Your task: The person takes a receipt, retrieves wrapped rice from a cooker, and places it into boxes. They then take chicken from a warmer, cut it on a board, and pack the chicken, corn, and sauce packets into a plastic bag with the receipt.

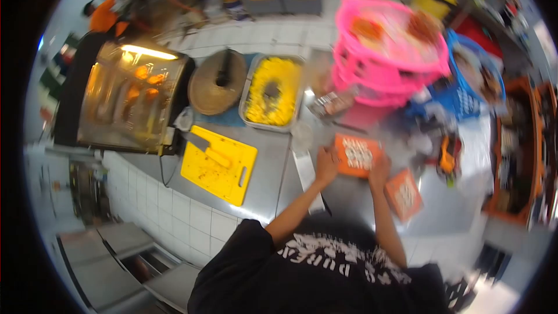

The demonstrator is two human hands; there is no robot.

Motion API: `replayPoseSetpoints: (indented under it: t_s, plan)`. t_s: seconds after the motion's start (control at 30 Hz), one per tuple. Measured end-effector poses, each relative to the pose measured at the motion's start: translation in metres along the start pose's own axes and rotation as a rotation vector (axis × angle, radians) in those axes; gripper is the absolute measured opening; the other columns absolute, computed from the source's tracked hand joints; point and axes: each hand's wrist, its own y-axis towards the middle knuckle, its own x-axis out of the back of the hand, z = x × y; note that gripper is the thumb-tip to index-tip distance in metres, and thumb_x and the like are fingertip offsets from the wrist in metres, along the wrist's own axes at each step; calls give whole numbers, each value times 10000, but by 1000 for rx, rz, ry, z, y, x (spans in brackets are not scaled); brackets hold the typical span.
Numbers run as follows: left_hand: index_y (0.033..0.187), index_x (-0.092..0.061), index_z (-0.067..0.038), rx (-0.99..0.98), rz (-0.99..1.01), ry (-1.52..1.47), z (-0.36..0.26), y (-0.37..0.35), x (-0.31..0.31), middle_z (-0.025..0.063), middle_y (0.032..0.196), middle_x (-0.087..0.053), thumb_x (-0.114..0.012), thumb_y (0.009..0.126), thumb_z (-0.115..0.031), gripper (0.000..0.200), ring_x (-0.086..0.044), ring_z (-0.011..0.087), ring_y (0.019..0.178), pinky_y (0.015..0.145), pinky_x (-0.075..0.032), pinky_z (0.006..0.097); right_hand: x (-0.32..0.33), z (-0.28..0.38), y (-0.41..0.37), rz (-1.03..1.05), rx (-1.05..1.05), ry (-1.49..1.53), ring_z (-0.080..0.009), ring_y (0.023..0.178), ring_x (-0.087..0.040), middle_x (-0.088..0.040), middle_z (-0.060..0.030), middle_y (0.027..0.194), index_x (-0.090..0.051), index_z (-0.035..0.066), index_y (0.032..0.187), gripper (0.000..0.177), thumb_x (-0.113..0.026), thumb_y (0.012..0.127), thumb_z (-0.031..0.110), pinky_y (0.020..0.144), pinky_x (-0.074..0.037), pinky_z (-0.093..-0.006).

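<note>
An orange printed box with white lettering is on the steel counter in front of me. My left hand grips its left side, fingers curled at the edge. On the opposite side my right hand holds the box, slightly blurred. A second orange box lies tilted just right of my right forearm. Under my left forearm runs a long pale flat strip with a dark end. A small round clear container stands beyond my left hand, and a clear plastic packet lies farther back.
Stacked pink baskets and a blue basket stand at the back right. Leftward are a tray of yellow food, a round wooden board, a yellow cutting board with a knife, and a lit display case.
</note>
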Motion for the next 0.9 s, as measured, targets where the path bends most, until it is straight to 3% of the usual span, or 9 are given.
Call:
replayPoseSetpoints:
  t_s: [0.03, 0.1, 0.2, 0.3, 0.4, 0.5, 0.7, 0.8, 0.9]
  plan:
    - [1239, -579, 28, -119, 11, 156, 13, 2, -1, 240, 1046, -542, -452, 1031, -251, 371, -557, 384, 995, 868, -448, 472, 19, 23, 7, 106, -44, 3, -384, 1231, -474, -526, -225, 1336, -421, -12, 1439, 463, -429, 1000, 134, 1067, -365, -467]
    - [1344, -515, 38, -326, -142, 341, -16, -2, 11, 239, 1274, -519, -478, 1018, -269, 449, -516, 362, 1197, 1022, -405, 470, 28, 37, 11, 41, 77, -3, -379, 1393, -351, -390, -219, 1501, -344, -6, 1488, 518, -413, 1021, 208, 1144, -292, -480]
    - [1410, -455, 27, -914, 138, 513, -28, 7, 33, 181, 1484, -415, -517, 999, -313, 537, -403, 313, 1377, 1150, -301, 476, 62, 69, 5, 378, 313, -357, -382, 1456, -267, -305, -196, 1561, -351, -1, 1485, 558, -424, 1032, 316, 1178, -245, -490]
    - [1405, -476, -16, -1113, 395, 648, -19, 24, 48, 123, 1540, -384, -565, 963, -395, 589, -339, 277, 1440, 1186, -265, 459, 79, 61, 7, 577, 505, -514, -320, 1499, -201, -253, -147, 1607, -319, 38, 1516, 610, -426, 1029, 390, 1206, -192, -494]
    - [1403, -467, -8, -1215, 453, 617, -27, 35, 57, 129, 1521, -415, -639, 890, -434, 688, -386, 272, 1411, 1160, -312, 453, 82, 50, 14, 602, 572, -489, -291, 1502, -201, -250, -122, 1614, -308, 53, 1526, 634, -455, 1017, 401, 1210, -179, -493]
    - [1396, -490, -47, -1253, 476, 589, -15, 41, 52, 101, 1511, -435, -603, 924, -434, 621, -396, 251, 1405, 1157, -318, 436, 86, 35, 19, 658, 590, -376, -278, 1501, -207, -253, -117, 1613, -307, 52, 1524, 640, -482, 1008, 388, 1210, -181, -492]
    - [1371, -535, -109, -1255, 483, 597, -16, 44, 51, 51, 1483, -482, -636, 892, -193, 497, -429, 224, 1383, 1137, -354, 422, 80, 23, 20, 607, 640, -323, -272, 1474, -282, -333, -112, 1577, -395, 64, 1478, 559, -548, 979, 265, 1184, -252, -499]
    - [1360, -554, -123, -1246, 487, 591, -16, 45, 52, 29, 1465, -506, -638, 858, -143, 509, -427, 217, 1390, 1146, -349, 430, 75, 11, 20, 544, 681, -251, -283, 1437, -357, -400, -106, 1539, -450, 78, 1447, 528, -582, 948, 187, 1159, -306, -509]
    - [1366, -554, -119, -1135, 563, 507, -15, 46, 52, 27, 1465, -509, -618, 900, -142, 471, -412, 218, 1405, 1158, -338, 442, 72, 6, 18, 516, 622, -157, -287, 1417, -393, -424, -105, 1524, -476, 79, 1430, 527, -601, 923, 144, 1147, -331, -509]
